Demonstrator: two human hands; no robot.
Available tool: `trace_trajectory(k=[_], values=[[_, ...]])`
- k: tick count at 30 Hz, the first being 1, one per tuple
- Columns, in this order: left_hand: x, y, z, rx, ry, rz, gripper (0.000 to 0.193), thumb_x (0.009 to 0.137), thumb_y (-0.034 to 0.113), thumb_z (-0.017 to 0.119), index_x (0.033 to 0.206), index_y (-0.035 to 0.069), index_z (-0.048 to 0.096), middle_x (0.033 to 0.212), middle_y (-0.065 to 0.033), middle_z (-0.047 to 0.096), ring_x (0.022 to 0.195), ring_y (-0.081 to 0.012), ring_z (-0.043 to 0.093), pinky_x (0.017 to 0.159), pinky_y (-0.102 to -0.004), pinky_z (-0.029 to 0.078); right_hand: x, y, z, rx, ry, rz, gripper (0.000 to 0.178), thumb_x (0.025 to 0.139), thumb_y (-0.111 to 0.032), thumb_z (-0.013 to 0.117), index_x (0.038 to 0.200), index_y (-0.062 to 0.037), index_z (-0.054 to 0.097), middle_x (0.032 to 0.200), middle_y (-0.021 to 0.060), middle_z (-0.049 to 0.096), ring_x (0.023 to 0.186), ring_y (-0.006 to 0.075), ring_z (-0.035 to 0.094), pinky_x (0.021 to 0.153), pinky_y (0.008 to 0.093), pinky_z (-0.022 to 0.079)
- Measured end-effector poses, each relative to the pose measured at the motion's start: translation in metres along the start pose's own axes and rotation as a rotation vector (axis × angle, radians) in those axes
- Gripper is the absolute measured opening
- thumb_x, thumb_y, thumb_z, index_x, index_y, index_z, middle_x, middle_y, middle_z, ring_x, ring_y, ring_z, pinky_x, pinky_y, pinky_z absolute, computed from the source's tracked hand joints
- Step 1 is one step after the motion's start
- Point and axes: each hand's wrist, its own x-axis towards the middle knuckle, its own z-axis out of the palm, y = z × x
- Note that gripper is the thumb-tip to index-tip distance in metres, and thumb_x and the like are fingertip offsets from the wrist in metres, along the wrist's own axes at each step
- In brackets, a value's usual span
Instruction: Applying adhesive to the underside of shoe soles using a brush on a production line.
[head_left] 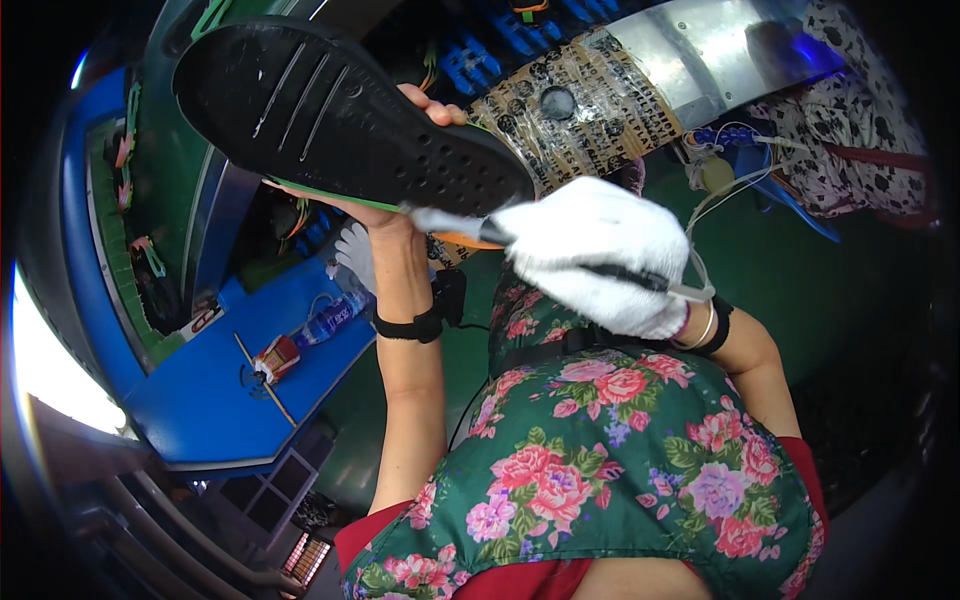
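Blue surface [200, 400], lower left. Black sole [375, 140] held aloft, left hand [375, 208] with fingers clamped on its edges; gloved right hand [605, 255], fingers closed round slim tool [492, 231], blurred tip by sole's edge. Work seems under way; amounts finished and remaining unclear.

A shoe workshop, by the look of it: a black sole [300, 125] at upper left, a blue bench [200, 410] at lower left, taped cardboard [612, 115] and sheet metal [690, 60] toward upper right.

open: between forearms [410, 375] | blocked ahead: black sole [350, 125], brush [450, 222], right hand [605, 250]
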Motion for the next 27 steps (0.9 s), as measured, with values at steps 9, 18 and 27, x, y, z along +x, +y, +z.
trace_trajectory(k=[9,18,27], values=[[0.009,-0.005,0.013,-0.004,-0.051,0.011,0.099,0.088,0.083,0.053,0.125,-0.008,0.058,0.105,-0.0216,0.068,0.106,-0.0323,0.065,0.105,-0.0465,0.048,-0.015,0.004,-0.012,-0.058,-0.074,0.040,0.023,0.078,-0.002,0.082,0.100,-0.0039,0.079,0.101,0.0123,0.078,0.080,0.0240,0.073,0.069,0.0335,0.058],[0.019,-0.006,0.017,-0.002,-0.103,-0.043,0.088,0.094,0.074,0.053,0.124,-0.009,0.056,0.110,-0.0185,0.064,0.099,-0.0332,0.066,0.095,-0.0477,0.051,-0.007,0.007,-0.019,-0.294,-0.096,-0.137,0.030,0.079,-0.005,0.081,0.108,-0.0106,0.079,0.103,0.0077,0.078,0.081,0.0241,0.072,0.071,0.0344,0.058],[0.023,0.000,0.011,-0.010,-0.093,-0.308,0.126,0.070,0.104,0.041,0.140,0.001,0.051,0.116,-0.0216,0.063,0.096,-0.0318,0.064,0.091,-0.0509,0.050,-0.003,0.020,-0.019,-0.261,-0.252,-0.182,0.028,0.081,-0.010,0.080,0.108,-0.0127,0.079,0.107,0.0060,0.078,0.084,0.0256,0.072,0.070,0.0344,0.059]])
